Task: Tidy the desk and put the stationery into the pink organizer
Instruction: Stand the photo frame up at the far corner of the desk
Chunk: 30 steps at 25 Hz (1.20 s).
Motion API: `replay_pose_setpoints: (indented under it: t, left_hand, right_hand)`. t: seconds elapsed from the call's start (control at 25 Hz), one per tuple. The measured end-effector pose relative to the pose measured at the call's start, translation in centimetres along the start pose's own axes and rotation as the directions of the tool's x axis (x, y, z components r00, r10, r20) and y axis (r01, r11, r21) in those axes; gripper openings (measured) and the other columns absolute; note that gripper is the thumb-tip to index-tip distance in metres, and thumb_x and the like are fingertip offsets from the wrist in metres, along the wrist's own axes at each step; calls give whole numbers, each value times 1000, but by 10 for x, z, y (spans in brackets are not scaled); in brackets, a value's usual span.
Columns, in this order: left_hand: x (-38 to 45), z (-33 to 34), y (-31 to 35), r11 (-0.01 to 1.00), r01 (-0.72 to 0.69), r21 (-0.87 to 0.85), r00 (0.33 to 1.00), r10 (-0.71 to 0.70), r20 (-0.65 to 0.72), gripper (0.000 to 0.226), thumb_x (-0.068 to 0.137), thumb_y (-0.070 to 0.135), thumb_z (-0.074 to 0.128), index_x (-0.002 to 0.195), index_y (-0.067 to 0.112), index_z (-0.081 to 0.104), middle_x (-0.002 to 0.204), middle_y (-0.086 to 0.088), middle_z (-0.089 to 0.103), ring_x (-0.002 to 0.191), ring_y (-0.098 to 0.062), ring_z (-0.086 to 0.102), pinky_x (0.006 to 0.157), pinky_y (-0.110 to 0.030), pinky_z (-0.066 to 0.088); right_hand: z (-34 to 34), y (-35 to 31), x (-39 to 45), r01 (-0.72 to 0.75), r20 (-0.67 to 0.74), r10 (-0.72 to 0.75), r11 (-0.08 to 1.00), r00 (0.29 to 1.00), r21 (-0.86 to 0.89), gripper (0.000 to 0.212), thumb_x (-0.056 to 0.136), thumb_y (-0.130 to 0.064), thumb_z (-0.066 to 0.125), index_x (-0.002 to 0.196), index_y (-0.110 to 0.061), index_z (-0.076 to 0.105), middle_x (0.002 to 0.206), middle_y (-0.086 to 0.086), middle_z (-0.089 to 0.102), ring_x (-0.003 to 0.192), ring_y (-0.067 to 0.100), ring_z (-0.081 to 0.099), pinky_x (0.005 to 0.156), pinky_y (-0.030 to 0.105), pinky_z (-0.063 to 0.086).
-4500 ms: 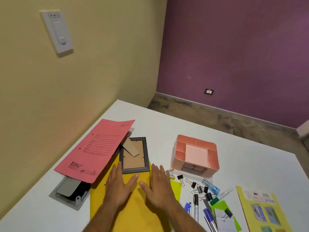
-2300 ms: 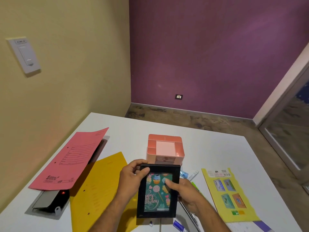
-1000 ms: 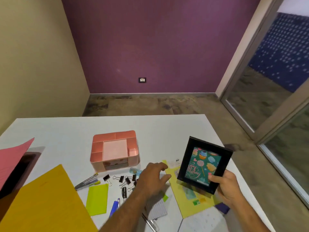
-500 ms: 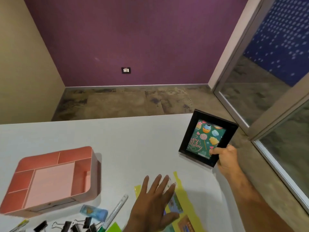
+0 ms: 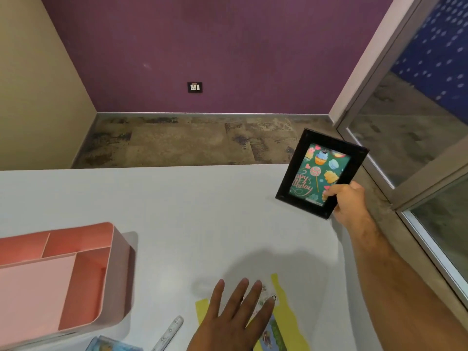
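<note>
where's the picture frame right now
In the head view the picture frame is on the right, gripped by the right hand near the desk's far right corner.

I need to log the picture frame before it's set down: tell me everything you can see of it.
The picture frame is a black rectangular frame around a green birthday card with cupcakes and a lollipop. It faces the camera, tilted, near the white desk's far right corner. The right hand grips its lower right edge, thumb on the front.
</note>
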<state>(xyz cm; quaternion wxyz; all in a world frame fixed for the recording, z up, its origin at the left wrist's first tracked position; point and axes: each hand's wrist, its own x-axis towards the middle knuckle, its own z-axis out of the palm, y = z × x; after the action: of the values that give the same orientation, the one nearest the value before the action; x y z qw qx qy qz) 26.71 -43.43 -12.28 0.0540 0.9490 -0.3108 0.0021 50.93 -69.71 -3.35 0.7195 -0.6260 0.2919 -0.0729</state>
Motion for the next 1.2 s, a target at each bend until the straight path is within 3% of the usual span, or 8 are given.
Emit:
replay_pose_setpoints:
  t: [0.12, 0.24, 0.44, 0.64, 0.84, 1.0, 1.2]
  left_hand:
    - [0, -5, 1, 1000, 23, 2, 999, -23, -27, 69, 89, 74, 41, 140, 29, 52, 145, -7, 53, 129, -30, 55, 95, -65, 47]
    - [0, -10, 0, 999, 33, -4, 999, -34, -25, 69, 88, 74, 42, 140, 30, 52, 144, -5, 54, 128, -28, 55, 92, -64, 49]
    - [-4, -8, -2, 999, 34, 13, 999, -34, 4, 77, 86, 78, 37, 144, 28, 46, 150, -6, 47, 134, -30, 49, 97, -66, 45]
    - [-5, -4, -2, 999, 44, -4, 998, -44, 38, 83, 85, 80, 37, 149, 28, 37, 154, -6, 41, 138, -31, 44, 104, -65, 35]
    - [-5, -2, -2, 998, 17, -56, 999, -14, 40, 86, 85, 83, 28, 151, 28, 34, 156, -6, 37, 141, -31, 39, 104, -60, 22]
    - [-5, -11, 0, 993, 39, -110, 998, -33, 58, 84, 85, 83, 28, 148, 29, 40, 156, -5, 37, 142, -29, 37, 105, -59, 20]
    - [-9, -22, 4, 983, 74, -170, 995, -63, 73, 81, 87, 80, 30, 150, 29, 37, 159, -3, 31, 146, -28, 29, 108, -58, 16]
  right_hand:
    - [4, -2, 15, 4, 1, -4, 1000, 1000, -2, 40, 68, 22, 54, 95, -7, 58, 100, 12, 69, 94, 31, 68, 73, 43, 58]
    - [7, -2, 25, 9, 0, -9, 1000, 1000, -13, 46, 68, 20, 55, 106, -6, 57, 106, 12, 69, 97, 31, 68, 77, 44, 58]
    - [8, 0, 25, 42, 1, -42, 998, 999, -54, 42, 71, 19, 56, 102, -10, 59, 99, 5, 71, 91, 23, 70, 57, 28, 57]
    - [2, 3, 22, 35, 13, -34, 997, 999, -67, 49, 74, 15, 60, 114, -13, 58, 103, 4, 71, 92, 19, 69, 56, 28, 57]
    - [-5, 10, 17, 31, -17, -32, 997, 999, -67, 60, 75, 13, 59, 123, -22, 54, 110, 2, 69, 99, 20, 68, 65, 33, 57]
    - [-17, 29, 1, -7, -103, -2, 996, 995, -87, 82, 75, 17, 54, 143, -27, 38, 131, 5, 59, 111, 23, 61, 74, 35, 54]
    - [-43, 57, -41, -6, -143, -8, 996, 990, -94, 79, 75, 11, 52, 143, -28, 39, 131, -1, 62, 102, 10, 58, 74, 34, 46]
